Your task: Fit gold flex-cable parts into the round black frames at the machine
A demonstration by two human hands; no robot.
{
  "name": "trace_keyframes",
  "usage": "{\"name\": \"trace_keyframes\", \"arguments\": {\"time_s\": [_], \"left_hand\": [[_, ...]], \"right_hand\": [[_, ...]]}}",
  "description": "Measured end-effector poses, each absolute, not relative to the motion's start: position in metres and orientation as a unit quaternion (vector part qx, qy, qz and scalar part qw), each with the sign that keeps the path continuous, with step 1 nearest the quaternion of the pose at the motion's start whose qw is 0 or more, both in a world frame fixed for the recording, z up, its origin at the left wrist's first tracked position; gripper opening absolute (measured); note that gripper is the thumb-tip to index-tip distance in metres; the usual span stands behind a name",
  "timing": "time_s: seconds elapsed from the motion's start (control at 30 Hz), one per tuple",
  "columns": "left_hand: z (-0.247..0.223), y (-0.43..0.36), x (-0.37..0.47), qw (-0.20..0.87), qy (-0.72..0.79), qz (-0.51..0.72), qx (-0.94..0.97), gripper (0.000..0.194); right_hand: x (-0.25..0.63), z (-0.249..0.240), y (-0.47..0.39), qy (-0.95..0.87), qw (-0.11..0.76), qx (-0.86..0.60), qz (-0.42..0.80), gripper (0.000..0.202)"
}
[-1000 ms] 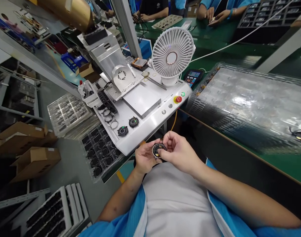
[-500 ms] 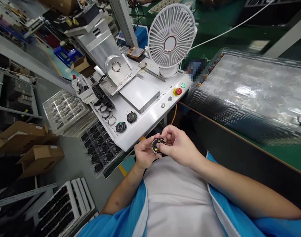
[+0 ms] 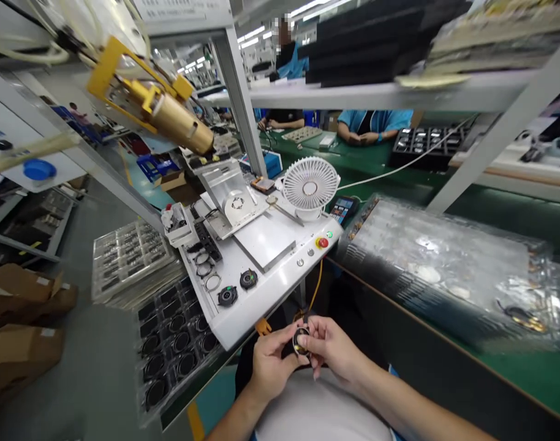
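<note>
Close to my body I hold a small round watch case [image 3: 301, 342], with a metallic rim and a dark inside that shows bits of gold. My left hand [image 3: 274, 358] grips its left side between thumb and fingers. The thumb of my right hand [image 3: 330, 344] lies on the case's inner face, its fingers curled behind the far edge. Two black round watch parts with green spots, one at the corner [image 3: 227, 296] and one beside it [image 3: 249, 279], lie on the white machine bed [image 3: 280, 282]. Metal rings [image 3: 212, 282] lie left of them.
A white fan [image 3: 310, 187] stands at the bed's back right, near a red stop button [image 3: 323, 243]. Stacked clear trays [image 3: 427, 257] fill the right bench. A tray of dark round parts [image 3: 176, 349] sits at left. A brass-coloured cylinder [image 3: 181, 122] hangs overhead. Co-workers sit across the bench.
My view has tilted up, bringing the overhead cylinder and the co-workers into sight. Both hands still hold the watch case, now lower in the picture, with the right thumb still on its inside.
</note>
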State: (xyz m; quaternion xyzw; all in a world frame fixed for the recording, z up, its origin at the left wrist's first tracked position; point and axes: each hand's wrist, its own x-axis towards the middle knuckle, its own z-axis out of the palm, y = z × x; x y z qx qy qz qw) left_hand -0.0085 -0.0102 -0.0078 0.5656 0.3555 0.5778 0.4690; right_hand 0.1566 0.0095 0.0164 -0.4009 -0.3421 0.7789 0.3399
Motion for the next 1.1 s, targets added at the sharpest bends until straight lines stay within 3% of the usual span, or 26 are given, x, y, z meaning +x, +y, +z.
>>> {"name": "trace_keyframes", "arguments": {"time_s": [0.2, 0.33, 0.5, 0.77, 1.1], "left_hand": [[0.001, -0.002, -0.007, 0.502, 0.379, 0.588, 0.509, 0.046], [0.009, 0.001, -0.013, 0.5, 0.405, 0.63, 0.434, 0.042], [0.025, -0.001, -0.027, 0.545, 0.395, 0.628, 0.39, 0.04], [0.035, -0.001, -0.027, 0.468, 0.415, 0.618, 0.476, 0.07], [0.042, -0.003, -0.02, 0.395, 0.44, 0.597, 0.543, 0.072]], "right_hand": [[0.143, 0.017, 0.019, -0.348, 0.383, -0.405, 0.754, 0.067], [0.144, 0.036, 0.053, -0.446, 0.348, -0.417, 0.711, 0.06], [0.163, 0.066, 0.131, -0.427, 0.47, -0.515, 0.575, 0.044], [0.156, 0.071, 0.191, -0.405, 0.481, -0.554, 0.546, 0.035], [0.163, 0.086, 0.163, -0.414, 0.517, -0.513, 0.546, 0.038]]}}
